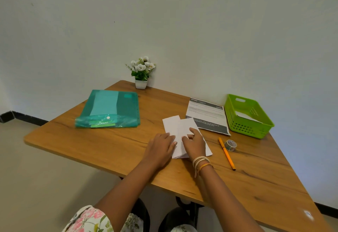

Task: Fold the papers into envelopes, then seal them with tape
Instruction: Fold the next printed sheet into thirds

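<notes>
A white paper [178, 128], folded lengthwise into overlapping panels, lies on the wooden table [109, 145] in the middle. My left hand [161, 147] rests flat on its left edge with fingers straight. My right hand [194, 144] lies over the right panel, fingers bent and pressing down on the fold; it wears thread bracelets at the wrist. A roll of clear tape [230, 145] lies to the right, beside an orange pen [226, 153]. A printed sheet [206, 114] lies behind the folded paper.
A green plastic basket [237, 122] with a white paper inside stands at the right. A teal plastic folder [109, 109] lies at the left. A small white pot of flowers [141, 74] stands at the wall. The table's near edge runs diagonally.
</notes>
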A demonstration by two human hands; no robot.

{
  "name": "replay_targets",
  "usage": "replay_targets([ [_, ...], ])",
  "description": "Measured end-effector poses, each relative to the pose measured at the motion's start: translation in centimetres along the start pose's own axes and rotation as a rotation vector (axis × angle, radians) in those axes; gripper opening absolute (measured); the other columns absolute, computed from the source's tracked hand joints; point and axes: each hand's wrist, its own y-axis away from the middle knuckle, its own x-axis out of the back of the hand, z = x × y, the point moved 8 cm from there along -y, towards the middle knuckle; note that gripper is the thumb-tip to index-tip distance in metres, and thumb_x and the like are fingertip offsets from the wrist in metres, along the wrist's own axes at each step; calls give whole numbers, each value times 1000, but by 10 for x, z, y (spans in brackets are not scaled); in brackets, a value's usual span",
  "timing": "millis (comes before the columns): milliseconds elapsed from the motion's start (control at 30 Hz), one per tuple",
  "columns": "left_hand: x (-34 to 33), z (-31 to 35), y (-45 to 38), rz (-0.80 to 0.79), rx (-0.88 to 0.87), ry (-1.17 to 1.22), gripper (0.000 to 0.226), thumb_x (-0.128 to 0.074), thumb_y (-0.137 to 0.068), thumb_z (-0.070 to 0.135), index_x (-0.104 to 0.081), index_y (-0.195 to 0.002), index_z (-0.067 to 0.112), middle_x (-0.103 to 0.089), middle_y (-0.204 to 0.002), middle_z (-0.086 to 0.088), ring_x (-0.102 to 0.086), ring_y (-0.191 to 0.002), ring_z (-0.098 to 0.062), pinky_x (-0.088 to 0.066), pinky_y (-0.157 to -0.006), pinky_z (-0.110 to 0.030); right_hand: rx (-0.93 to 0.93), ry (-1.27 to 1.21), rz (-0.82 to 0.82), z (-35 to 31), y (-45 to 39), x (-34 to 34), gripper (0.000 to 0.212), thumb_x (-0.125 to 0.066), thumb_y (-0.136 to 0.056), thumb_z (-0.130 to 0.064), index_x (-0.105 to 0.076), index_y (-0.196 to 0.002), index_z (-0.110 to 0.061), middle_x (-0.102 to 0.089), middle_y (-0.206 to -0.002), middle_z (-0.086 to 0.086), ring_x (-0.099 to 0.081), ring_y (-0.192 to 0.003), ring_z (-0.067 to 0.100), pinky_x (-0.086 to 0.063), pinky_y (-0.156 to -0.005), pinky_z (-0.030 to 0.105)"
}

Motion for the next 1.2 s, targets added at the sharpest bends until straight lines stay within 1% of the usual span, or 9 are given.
replay_targets([
  [133,-3,-1,0,-4,16,-47,42,-32,-100,43,-50,-135,25,-49,-142,1,-43,-127,-15,-37,-100,-34,-1,141,-32,8,-2,3,42,-59,-84,-5,-59,-126,-9,-64,-121,11,-59,-110,21,-45,-91,25],
  [267,-1,-8,1,30,103,-82,47,-31,-99,48,-46,-135,23,-53,-136,2,-47,-124,-14,-34,-103,-36,-95,17,-8,18,-2,5,34,-60,-83,1,-67,-116,-7,-66,-121,9,-58,-112,20,-43,-97,27],
  [500,11,-21,1,83,210,372,42,-34,-101,42,-46,-138,23,-63,-124,1,-58,-106,-13,-48,-93,-39,-193,-139,-33,15,2,3,32,-61,-85,0,-67,-116,-4,-60,-127,11,-52,-115,23,-45,-103,34],
  [667,15,-31,3,162,288,547,39,-37,-102,32,-47,-139,20,-58,-132,1,-49,-109,-2,-44,-85,-23,14,186,-83,-4,10,-5,31,-57,-91,-25,-68,-116,-9,-64,-123,5,-57,-111,19,-44,-93,25],
  [733,18,-30,3,176,286,598,40,-36,-102,32,-45,-140,21,-58,-132,0,-52,-113,-6,-47,-86,-26,100,266,-130,-13,16,-10,44,-57,-90,-42,-67,-117,-9,-63,-123,4,-58,-108,19,-46,-90,27],
  [867,20,-30,5,198,299,715,42,-34,-103,35,-38,-143,27,-55,-134,4,-50,-111,-3,-42,-73,-14,152,237,-365,-16,28,-28,75,-58,-79,-63,-45,-138,-18,-49,-139,2,-49,-121,21,-42,-95,30],
  [1000,16,-30,4,157,304,725,43,-33,-103,38,-30,-145,34,-54,-127,12,-50,-112,-3,-42,-74,-13,250,376,-362,-18,30,-25,72,-68,-80,-40,-37,-143,-22,-48,-141,0,-48,-126,23,-44,-99,34],
  [1100,15,-28,3,132,251,667,43,-34,-102,39,-29,-144,35,-60,-118,9,-58,-104,-7,-51,-82,-30,253,231,-252,-20,24,-10,52,-61,-86,-15,-47,-136,-21,-57,-128,5,-56,-115,23,-52,-94,38],
  [1200,16,-22,4,123,192,547,40,-37,-101,38,-32,-141,34,-62,-109,5,-59,-100,-11,-53,-86,-40,144,122,-137,-11,14,6,48,-59,-85,-9,-51,-131,-18,-54,-125,6,-51,-102,18,-55,-82,36],
])
